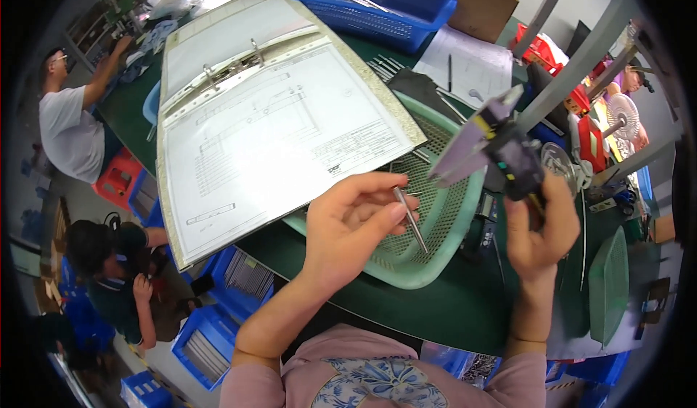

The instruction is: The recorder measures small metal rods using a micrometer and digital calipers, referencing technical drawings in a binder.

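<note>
My left hand (348, 223) pinches a short, thin metal rod (411, 221) between thumb and fingers, above a pale green mesh basket (415, 277). To the right, my right hand (541, 226) is closed round a digital caliper (512, 162), which is raised and smeared by motion. The caliper's jaws point up and to the left, apart from the rod. An open ring binder (290, 128) with technical drawings lies just beyond my left hand and covers part of the basket.
A blue basket (370, 5) with metal rods stands at the back, beside a cardboard box (483, 1). A paper sheet with a pen (450, 72) lies right of the binder. Another green basket (608, 288) sits at the right. Grey metal posts rise there. Other people work at the left and far right.
</note>
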A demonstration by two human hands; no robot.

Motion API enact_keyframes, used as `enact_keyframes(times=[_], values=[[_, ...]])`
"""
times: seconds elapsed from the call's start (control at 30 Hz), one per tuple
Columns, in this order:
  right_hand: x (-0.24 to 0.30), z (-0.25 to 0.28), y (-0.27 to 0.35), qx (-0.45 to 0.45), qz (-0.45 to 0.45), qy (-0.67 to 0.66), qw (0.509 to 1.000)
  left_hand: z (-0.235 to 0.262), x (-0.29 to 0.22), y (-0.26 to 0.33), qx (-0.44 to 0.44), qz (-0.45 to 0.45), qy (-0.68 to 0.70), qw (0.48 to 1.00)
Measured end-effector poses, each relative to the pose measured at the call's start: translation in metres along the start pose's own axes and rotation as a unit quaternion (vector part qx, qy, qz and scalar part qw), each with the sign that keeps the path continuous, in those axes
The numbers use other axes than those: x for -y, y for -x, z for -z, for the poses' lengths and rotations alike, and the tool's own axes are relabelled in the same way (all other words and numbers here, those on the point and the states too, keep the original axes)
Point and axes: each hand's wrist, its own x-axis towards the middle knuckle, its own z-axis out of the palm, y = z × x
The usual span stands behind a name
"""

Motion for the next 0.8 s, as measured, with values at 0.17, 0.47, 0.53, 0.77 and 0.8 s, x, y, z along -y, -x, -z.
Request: enact_keyframes(times=[0.17,0.47,0.53,0.77,0.8], values=[[0.008,-0.009,0.0,0.021,0.019,-0.001,1.0,-0.004,0.01,0.002,-0.025,-0.044,0.016,0.999],[0.013,-0.011,0.002,0.047,0.023,0.011,0.999,-0.004,0.012,0.005,-0.014,-0.033,0.04,0.999],[0.012,-0.013,0.002,0.046,0.024,0.01,0.999,-0.003,0.011,0.005,-0.01,-0.029,0.044,0.999],[0.008,-0.01,0.005,0.052,0.01,0.029,0.998,-0.002,0.011,0.005,0.018,-0.012,0.074,0.997],[0.008,-0.009,0.005,0.057,0.003,0.027,0.998,-0.002,0.01,0.005,0.017,-0.01,0.073,0.997]])
